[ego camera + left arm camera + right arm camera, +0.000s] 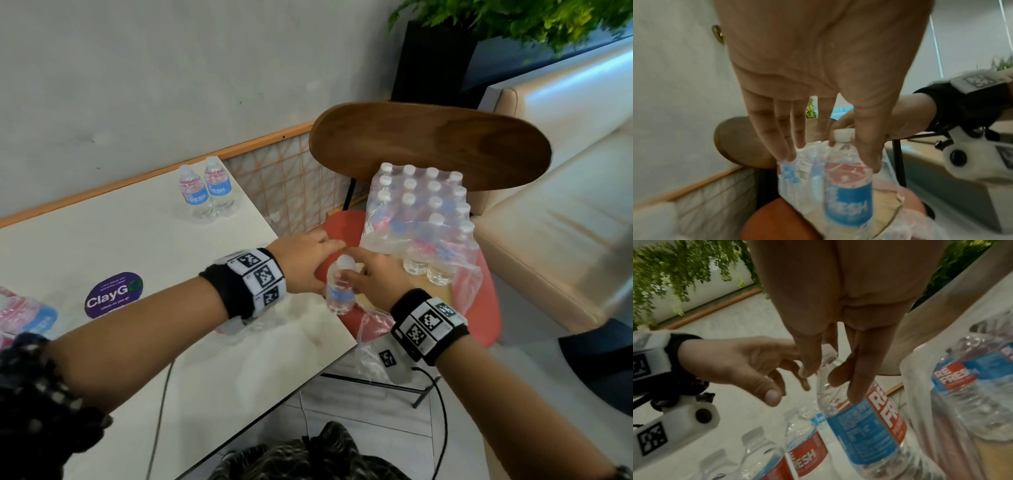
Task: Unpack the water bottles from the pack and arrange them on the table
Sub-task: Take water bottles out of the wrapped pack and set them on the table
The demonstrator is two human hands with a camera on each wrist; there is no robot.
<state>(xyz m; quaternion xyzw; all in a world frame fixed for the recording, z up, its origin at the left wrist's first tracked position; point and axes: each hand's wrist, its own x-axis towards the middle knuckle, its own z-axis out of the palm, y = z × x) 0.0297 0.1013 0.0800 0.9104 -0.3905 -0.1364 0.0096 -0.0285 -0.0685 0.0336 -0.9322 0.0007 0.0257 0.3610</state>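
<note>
My right hand (373,274) pinches a small water bottle (339,287) with a blue and red label just below its white cap, holding it upright over the red chair seat (486,308). In the right wrist view, the thumb and fingers (859,386) wrap the bottle (865,426) neck. My left hand (308,260) reaches in beside the bottle's top with fingers extended; I cannot tell whether it touches. The torn plastic pack (418,212) of several bottles stands on the seat just behind. Two bottles (205,192) stand at the far corner of the white table (137,240).
The chair's wooden back (428,144) rises behind the pack, and a beige sofa (565,205) sits to the right. More bottles (764,456) lie on the table under my left forearm. Wrapped bottles (20,315) and a purple sticker (113,294) are at the table's left.
</note>
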